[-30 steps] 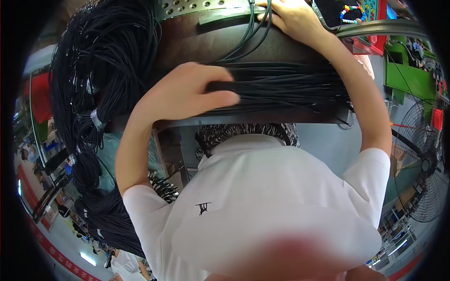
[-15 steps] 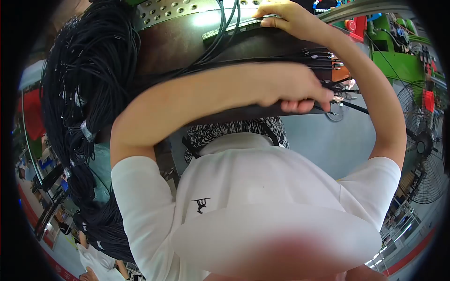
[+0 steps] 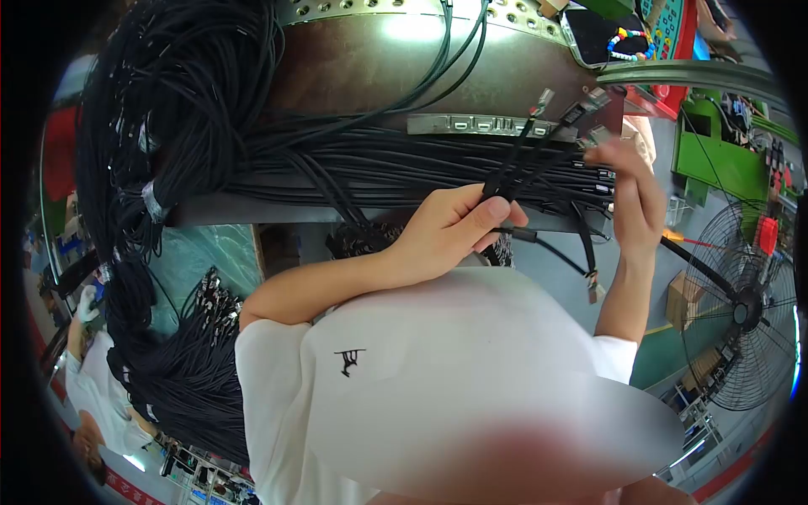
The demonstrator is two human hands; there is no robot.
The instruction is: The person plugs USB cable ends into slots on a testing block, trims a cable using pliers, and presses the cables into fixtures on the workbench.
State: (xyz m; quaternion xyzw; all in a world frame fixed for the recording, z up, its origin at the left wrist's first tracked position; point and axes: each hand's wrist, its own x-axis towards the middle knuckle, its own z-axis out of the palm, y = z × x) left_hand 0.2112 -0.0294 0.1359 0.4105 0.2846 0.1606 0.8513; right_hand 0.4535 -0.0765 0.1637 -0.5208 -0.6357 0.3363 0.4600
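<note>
The left hand point(image 3: 459, 231) pinched several black cables point(image 3: 510, 164) between its thumb and curled fingers, the thumb laid over them, close above the table's near edge. From that grip the cables slanted up and away to the right, their metal connectors point(image 3: 598, 98) fanned beyond the fingertips, while another short end hung down past the edge with its plug point(image 3: 592, 288) over the floor. The right hand point(image 3: 635, 198) was raised on the far side of those ends, its bent fingers right by the lowest connector; blur hid whether they touched or pinched it, so that could not be told. Below the held ends a long cable bundle point(image 3: 362, 164) ran along the table's near edge, and a slotted metal strip point(image 3: 471, 125) lay along its far side, partly behind the held cables. Past the strip, a stretch of brown tabletop point(image 3: 362, 71) reached back to a perforated metal plate point(image 3: 522, 21). A thick cable heap point(image 3: 185, 101) bounded the left side; at the right a metal rail point(image 3: 690, 76) and, lower, a fan point(image 3: 741, 313) stood beyond the right hand.
</note>
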